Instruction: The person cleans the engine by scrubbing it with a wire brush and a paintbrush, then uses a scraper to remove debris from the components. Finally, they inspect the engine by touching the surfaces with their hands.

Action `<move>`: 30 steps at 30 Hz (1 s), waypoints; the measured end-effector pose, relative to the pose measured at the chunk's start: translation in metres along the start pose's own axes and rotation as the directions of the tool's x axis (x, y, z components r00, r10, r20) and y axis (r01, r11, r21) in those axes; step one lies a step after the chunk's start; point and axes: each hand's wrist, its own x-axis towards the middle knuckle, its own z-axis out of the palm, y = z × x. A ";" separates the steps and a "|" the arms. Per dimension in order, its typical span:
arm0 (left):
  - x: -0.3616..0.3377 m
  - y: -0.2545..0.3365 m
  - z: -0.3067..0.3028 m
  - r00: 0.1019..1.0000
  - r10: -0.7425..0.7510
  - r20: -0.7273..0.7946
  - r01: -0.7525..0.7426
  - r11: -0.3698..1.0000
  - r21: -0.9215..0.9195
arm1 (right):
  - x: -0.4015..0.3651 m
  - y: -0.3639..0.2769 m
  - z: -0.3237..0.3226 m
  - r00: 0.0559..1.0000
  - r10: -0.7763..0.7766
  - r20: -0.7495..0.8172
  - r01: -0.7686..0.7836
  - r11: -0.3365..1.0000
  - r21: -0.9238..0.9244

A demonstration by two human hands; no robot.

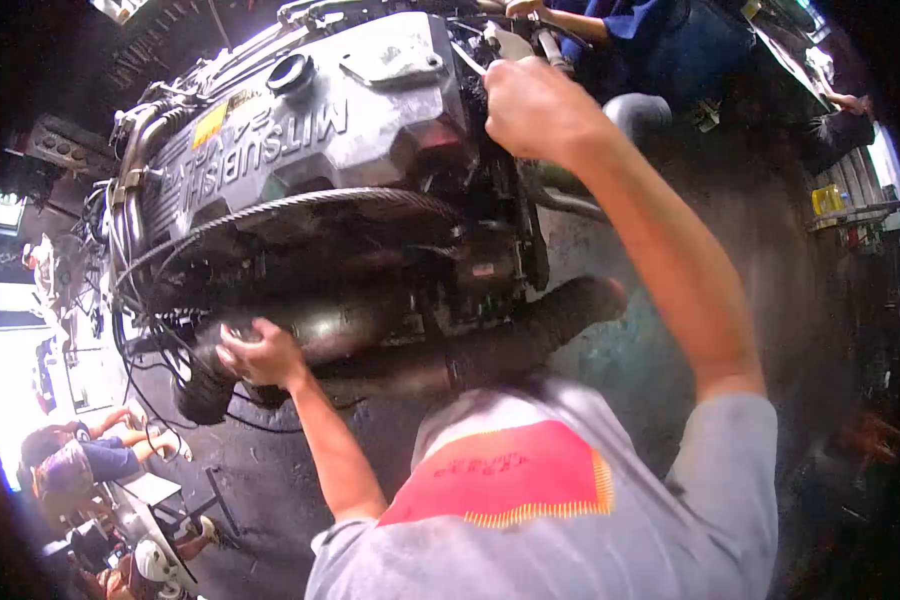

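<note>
A large engine with a grey MITSUBISHI cover (390,55) fills the upper middle. My right hand (535,105) is closed in a fist at the cover's right end. A thin, light metal tool (467,58) sticks out from its fingers toward the cover; its far end is hidden among parts. Lower left, my left hand (260,352) has its fingers curled over the black hose (206,385) at the end of a dark pipe. Just above that hand, a braided cable (300,203) arcs across the engine front.
Beyond the engine, a person in dark blue (660,45) reaches in with one hand (525,8). Another person (95,455) sits low at left beside a small table (152,488). Loose black cables hang by the hose. A yellow container (827,200) stands on a right-hand shelf.
</note>
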 end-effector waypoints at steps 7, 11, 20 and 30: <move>0.002 -0.008 0.004 1.000 0.001 -0.001 -0.001 0.999 0.052 | -0.045 0.074 -0.052 0.989 -0.082 -0.124 0.108 0.970 0.217; 0.001 -0.004 0.001 0.998 -0.051 0.033 0.049 0.997 0.063 | -0.092 0.099 -0.066 0.981 0.107 -0.162 -0.019 0.884 0.467; 0.004 -0.008 0.000 0.990 -0.104 0.097 0.093 0.990 0.110 | -0.142 0.121 0.063 0.942 0.332 0.058 -0.155 0.275 0.949; 0.007 -0.016 0.002 0.993 -0.072 0.098 0.069 0.997 0.037 | -0.138 0.105 0.095 0.914 0.405 0.007 -0.111 0.233 0.966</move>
